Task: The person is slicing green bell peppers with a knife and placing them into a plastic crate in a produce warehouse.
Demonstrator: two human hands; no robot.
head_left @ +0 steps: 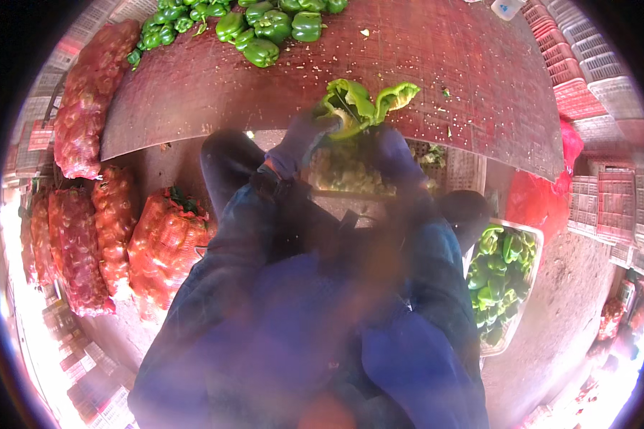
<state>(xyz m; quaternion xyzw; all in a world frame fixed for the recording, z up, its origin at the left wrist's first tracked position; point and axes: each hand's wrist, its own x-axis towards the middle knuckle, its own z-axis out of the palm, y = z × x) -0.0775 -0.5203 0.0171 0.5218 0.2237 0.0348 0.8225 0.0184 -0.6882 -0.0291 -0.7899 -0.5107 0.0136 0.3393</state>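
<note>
A green bell pepper [362, 104] is split open at the near edge of the red-brown tabletop [440, 48], with its pale inner walls showing. One flap leans out to the right, and a pale seed core shows at the lower left. My left hand [305, 137], in a bluish glove, grips the pepper's left side. Blurred and also gloved, my right hand [396, 153] holds the lower right part; its fingertips are hard to make out. Below both hands, between my knees, a crate [349, 194] contains pale pepper scraps [349, 169].
Several whole green bell peppers [271, 27] lie at the table's far left. Loose seeds dot the tabletop. At my right stands a white crate [536, 268] of opened green peppers [496, 279]. Red mesh sacks [166, 252] stand at left; stacked plastic crates [604, 206] line the right.
</note>
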